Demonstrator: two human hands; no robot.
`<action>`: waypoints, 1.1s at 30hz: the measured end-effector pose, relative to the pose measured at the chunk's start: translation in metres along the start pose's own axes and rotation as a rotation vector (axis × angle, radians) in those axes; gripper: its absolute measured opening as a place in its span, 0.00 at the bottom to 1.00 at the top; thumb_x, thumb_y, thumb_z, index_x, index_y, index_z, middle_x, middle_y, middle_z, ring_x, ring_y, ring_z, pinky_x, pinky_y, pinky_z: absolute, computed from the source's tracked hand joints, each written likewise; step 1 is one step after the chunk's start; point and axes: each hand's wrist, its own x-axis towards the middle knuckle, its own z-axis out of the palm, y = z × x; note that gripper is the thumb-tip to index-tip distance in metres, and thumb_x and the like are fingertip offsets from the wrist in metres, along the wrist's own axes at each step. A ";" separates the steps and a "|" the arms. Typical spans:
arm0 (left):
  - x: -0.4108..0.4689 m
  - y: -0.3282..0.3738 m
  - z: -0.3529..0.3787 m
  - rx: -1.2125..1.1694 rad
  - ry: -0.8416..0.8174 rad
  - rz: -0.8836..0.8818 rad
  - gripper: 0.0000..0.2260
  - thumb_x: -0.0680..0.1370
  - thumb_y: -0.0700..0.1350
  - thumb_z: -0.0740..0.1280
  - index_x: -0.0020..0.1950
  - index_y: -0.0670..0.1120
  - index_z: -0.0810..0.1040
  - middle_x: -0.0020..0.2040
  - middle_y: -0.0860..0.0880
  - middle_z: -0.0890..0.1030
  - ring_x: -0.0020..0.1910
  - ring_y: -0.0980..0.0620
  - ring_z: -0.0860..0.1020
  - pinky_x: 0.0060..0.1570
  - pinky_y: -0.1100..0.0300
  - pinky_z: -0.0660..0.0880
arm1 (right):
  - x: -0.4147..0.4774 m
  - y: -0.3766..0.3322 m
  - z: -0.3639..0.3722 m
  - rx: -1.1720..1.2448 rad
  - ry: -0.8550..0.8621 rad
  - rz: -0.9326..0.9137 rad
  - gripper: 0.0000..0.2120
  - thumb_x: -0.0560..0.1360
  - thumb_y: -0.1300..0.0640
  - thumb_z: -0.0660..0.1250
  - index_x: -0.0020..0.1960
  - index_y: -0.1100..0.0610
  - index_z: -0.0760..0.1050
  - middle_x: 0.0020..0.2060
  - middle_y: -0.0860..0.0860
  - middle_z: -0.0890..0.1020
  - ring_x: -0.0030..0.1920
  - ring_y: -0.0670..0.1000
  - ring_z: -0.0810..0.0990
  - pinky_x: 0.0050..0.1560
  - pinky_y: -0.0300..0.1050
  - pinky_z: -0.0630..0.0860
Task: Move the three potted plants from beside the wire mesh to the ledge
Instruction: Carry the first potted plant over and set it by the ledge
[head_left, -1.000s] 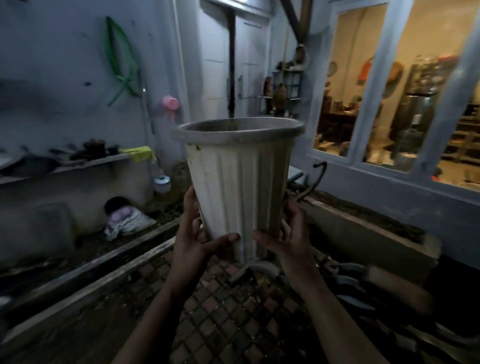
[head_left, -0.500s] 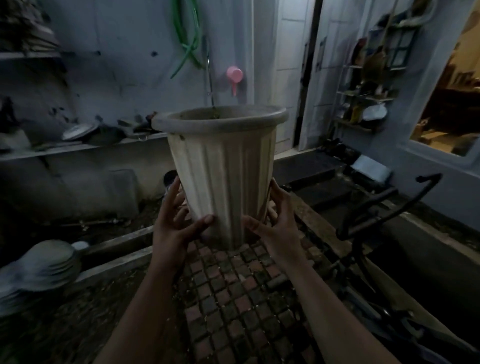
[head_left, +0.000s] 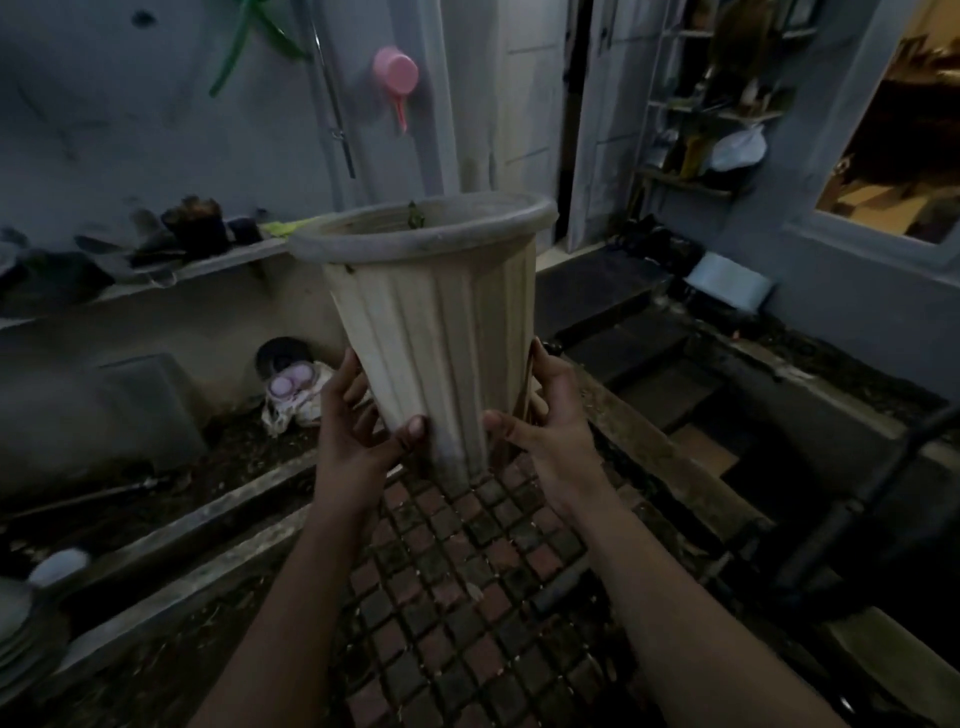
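A tall cream ribbed pot (head_left: 436, 332) with a rolled rim is held up in front of me, a small green sprout (head_left: 414, 214) just showing inside it. My left hand (head_left: 358, 421) grips its lower left side, thumb across the front. My right hand (head_left: 545, 415) clasps the lower right side. The pot hangs in the air above the brick paving. A long ledge (head_left: 208, 265) runs along the grey wall behind and to the left, carrying dark pots (head_left: 195, 223) and clutter. No wire mesh is in sight.
Red brick paving (head_left: 467, 571) lies below, bordered by concrete kerbs (head_left: 171, 540). A pink scoop (head_left: 397, 73) hangs on the wall. A white bag (head_left: 296, 395) lies under the ledge. Steps (head_left: 639, 332) lead to a door. A dark handlebar (head_left: 857, 509) stands at right.
The view has swung left, away from the lit window toward the grey wall and ledge. The pot stays held in both hands and now sits slightly lower in view.
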 end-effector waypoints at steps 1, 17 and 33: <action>0.020 -0.010 0.008 0.010 -0.005 0.003 0.39 0.64 0.54 0.83 0.68 0.74 0.69 0.70 0.65 0.73 0.71 0.51 0.75 0.60 0.35 0.78 | 0.023 0.005 -0.008 -0.001 0.013 0.004 0.36 0.70 0.75 0.73 0.73 0.56 0.66 0.73 0.56 0.71 0.71 0.59 0.73 0.67 0.61 0.76; 0.370 -0.394 0.052 0.102 0.113 -0.041 0.47 0.57 0.56 0.87 0.70 0.71 0.66 0.75 0.48 0.71 0.72 0.45 0.74 0.62 0.37 0.79 | 0.378 0.330 -0.155 0.027 0.111 0.052 0.36 0.63 0.51 0.84 0.66 0.38 0.73 0.73 0.46 0.73 0.73 0.47 0.72 0.65 0.43 0.76; 0.394 -0.959 -0.036 0.055 -0.118 -0.161 0.48 0.56 0.46 0.84 0.72 0.54 0.66 0.72 0.53 0.73 0.72 0.49 0.73 0.65 0.40 0.78 | 0.382 0.837 -0.344 -0.099 0.278 0.098 0.30 0.68 0.77 0.71 0.59 0.55 0.62 0.71 0.55 0.73 0.72 0.54 0.73 0.73 0.62 0.69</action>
